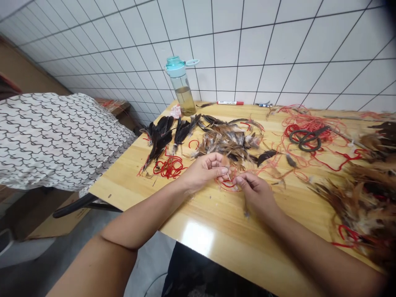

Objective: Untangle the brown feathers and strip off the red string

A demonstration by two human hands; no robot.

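Observation:
My left hand (213,168) is closed in a pinch on a small brown feather (228,164), whose pale quill end points toward the right hand. Close beside it, my right hand (255,189) has its thumb and fingers pressed together; what lies between them is too small to make out. A red cord (229,185) shows between and under the hands. Just behind them is a pile of brown and grey feathers (229,140). Bundles of black feathers (159,136) and a coil of red cord (170,166) lie to the left.
A water bottle (184,93) and a red-and-white marker (230,103) stand and lie near the tiled wall. Black scissors (306,139) rest on tangled red string (303,121). Brown feather bundles (355,194) cover the table's right side. A patterned cloth (62,140) is at left.

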